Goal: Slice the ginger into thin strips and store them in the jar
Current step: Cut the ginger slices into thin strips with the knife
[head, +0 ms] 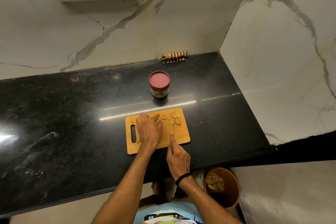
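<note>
L hand (148,129) lies flat, fingers straight, on board (181,136); R hand (179,158) grips knife (169,128), ginger slices (175,117) nearby.

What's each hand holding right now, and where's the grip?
Right hand holds the knife by its handle, forefinger along the blade's back. Left hand rests on the cutting board; anything under it is hidden.

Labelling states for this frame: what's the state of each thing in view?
Glass jar with red lid: closed, upright.
Wooden cutting board: flat on black counter.
Pale ginger slices: cut, on board.
Thin knife: gripped by right hand.
Left hand: palm-down on board.
Brown bin: holds scraps.
</note>
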